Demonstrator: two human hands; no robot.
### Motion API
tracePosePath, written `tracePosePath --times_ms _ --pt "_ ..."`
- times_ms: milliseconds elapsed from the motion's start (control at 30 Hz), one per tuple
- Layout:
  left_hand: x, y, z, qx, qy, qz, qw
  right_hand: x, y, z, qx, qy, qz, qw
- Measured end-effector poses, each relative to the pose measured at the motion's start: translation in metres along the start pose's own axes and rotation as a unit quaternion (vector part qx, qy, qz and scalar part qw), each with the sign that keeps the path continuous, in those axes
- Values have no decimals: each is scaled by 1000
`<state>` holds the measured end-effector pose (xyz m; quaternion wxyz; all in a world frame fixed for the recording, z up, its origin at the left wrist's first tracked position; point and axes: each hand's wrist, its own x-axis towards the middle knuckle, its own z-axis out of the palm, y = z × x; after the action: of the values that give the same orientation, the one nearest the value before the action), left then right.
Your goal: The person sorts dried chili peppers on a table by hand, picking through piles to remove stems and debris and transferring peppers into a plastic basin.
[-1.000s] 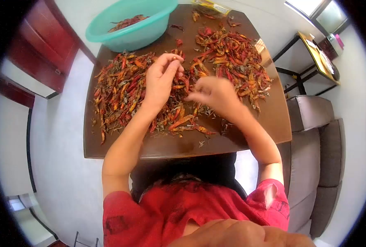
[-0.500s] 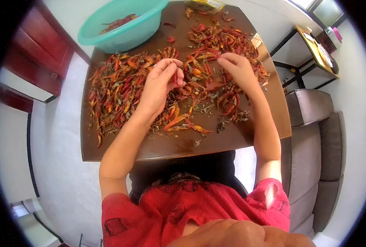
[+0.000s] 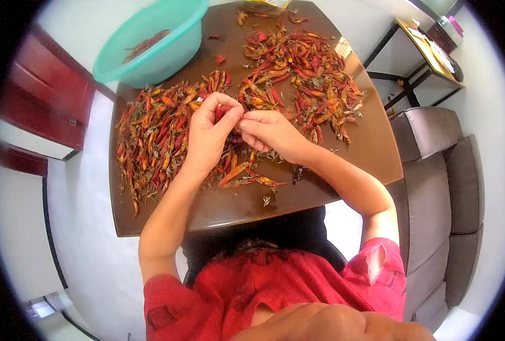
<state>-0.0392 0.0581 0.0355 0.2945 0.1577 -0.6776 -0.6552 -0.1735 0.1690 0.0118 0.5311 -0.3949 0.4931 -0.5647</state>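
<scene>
Over the middle of the brown table [image 3: 252,210], my left hand [image 3: 207,133] is closed around a dried red chili pepper [image 3: 220,112], mostly hidden by the fingers. My right hand [image 3: 275,133] meets it, thumb and fingers pinched together at the left fingertips, where the end of the pepper seems to be; that spot is largely covered. Left of my hands spreads a broad heap of dried chili peppers [image 3: 156,133], red and orange with bits of dry leaf. Another heap of chili peppers [image 3: 326,85] lies beyond my right hand. Several loose peppers [image 3: 235,173] lie just below my hands.
A turquoise basin [image 3: 173,54] stands at the far left of the table with some dark red peppers inside. A yellow packet [image 3: 275,3] is at the far edge. To the right are a grey sofa [image 3: 428,193] and a small side table [image 3: 428,48] holding a jar.
My right hand has moved left from the right heap to my left hand, and their fingertips now meet. My left hand keeps the pepper. The view has shifted slightly.
</scene>
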Motion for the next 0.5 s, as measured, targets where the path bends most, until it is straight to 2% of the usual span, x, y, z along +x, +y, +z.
tracePosePath --times_ms 100,167,233,300,333,367,400,433,467,500 --pt "0 3 0 -7 -39 7 999 -1 0 1 -9 -25 -48 998" --pt "0 6 0 30 -50 21 998 -5 -5 2 -3 -2 -16 1000" --pt "-1 2 1 14 -48 15 999 -6 -5 -2 40 -34 4 999" --pt "-1 -5 0 -2 -46 8 999 -6 -9 -1 17 -34 -31 999" --pt "0 -9 -2 -177 -60 -79 979 -6 -10 -1 -6 -35 -65 997" --pt "1 -11 -4 -346 -71 -163 921 -3 -4 -1 -5 -36 -66 997" --pt "0 -8 1 -380 -6 -223 898 0 -1 3 -186 -12 -241 952" --pt "2 -14 -1 -380 -5 -222 898 1 1 6 -355 12 -401 845" --pt "7 -25 -7 -407 -10 -246 879 -7 0 2 -461 -36 -383 800" --pt "11 -34 -14 -434 -14 -270 860 -8 -7 0 -459 -39 -385 800"
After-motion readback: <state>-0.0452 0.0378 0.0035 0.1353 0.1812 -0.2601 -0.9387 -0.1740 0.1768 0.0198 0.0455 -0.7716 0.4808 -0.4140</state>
